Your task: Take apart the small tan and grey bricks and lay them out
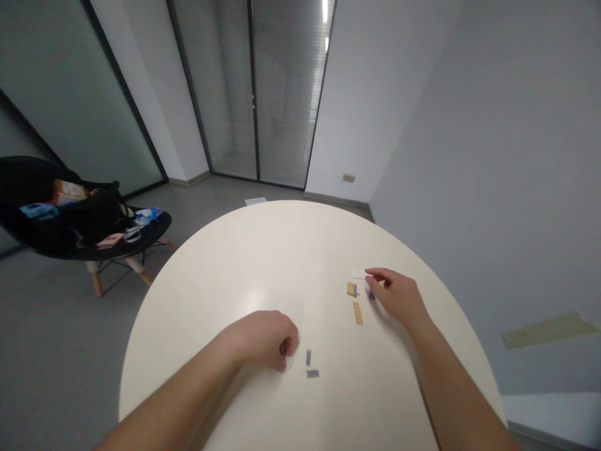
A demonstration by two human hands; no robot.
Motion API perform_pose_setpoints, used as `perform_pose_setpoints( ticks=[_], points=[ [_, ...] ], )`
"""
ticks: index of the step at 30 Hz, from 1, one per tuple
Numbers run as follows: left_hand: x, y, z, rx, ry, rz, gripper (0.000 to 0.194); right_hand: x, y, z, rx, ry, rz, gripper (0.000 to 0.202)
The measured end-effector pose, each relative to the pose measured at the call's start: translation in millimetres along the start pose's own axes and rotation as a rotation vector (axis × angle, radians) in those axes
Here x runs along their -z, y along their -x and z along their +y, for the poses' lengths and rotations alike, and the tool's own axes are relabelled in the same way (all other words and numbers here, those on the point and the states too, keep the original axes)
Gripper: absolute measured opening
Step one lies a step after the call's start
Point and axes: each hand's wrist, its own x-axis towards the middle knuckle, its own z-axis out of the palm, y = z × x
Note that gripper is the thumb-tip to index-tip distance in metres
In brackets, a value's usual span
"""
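One big round white table (263, 263) fills most of the room in front of me. One black chair (16, 172) stands off to the left with a black bag on it, maybe to keep that stuff out of the way. Two bare hands are over the table. The left hand (270, 338) is curled, with something thin and pale by its fingertips; I can't tell if it is pinching it. The right hand (397, 297) has its thumb and finger close together beside one white bit (358, 274); I can't tell if they hold it.

Two yellow pieces (357, 313) lie near the right hand, one with grey along its side. One dark bit (371, 295) peeks out by that hand. Two little grey pieces (312, 373) lie near the left hand, apart, I guess so each is easy to grab.
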Motion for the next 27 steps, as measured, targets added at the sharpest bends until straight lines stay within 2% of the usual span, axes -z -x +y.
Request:
perform_pose_setpoints(
  ticks=[4,9,11,16,23,27],
  points=[
    [0.4,-2,5,0.016,-0.086,-0.075,0.009,7,1,-1,-0.057,-0.061,0.259,0.034],
    [-1.0,-3,3,-0.002,-0.106,-0.093,0.012,10,3,-2,-0.112,-0.131,0.401,0.035],
    [-1.6,-2,2,0.018,-0.116,-0.074,0.011,11,3,-3,-0.124,-0.142,0.423,0.035],
    [-4.3,-4,-2,0.0,-0.061,-0.031,0.025,12,3,-3,-0.149,-0.148,0.427,0.032],
    [-4.9,-8,-6,-0.074,-0.06,0.0,0.015,9,5,-7,-0.109,-0.157,0.416,0.031],
    [-2.1,-8,-6,-0.04,-0.04,0.069,0.009,4,9,-15,-0.038,-0.169,0.368,0.028]
  ],
)
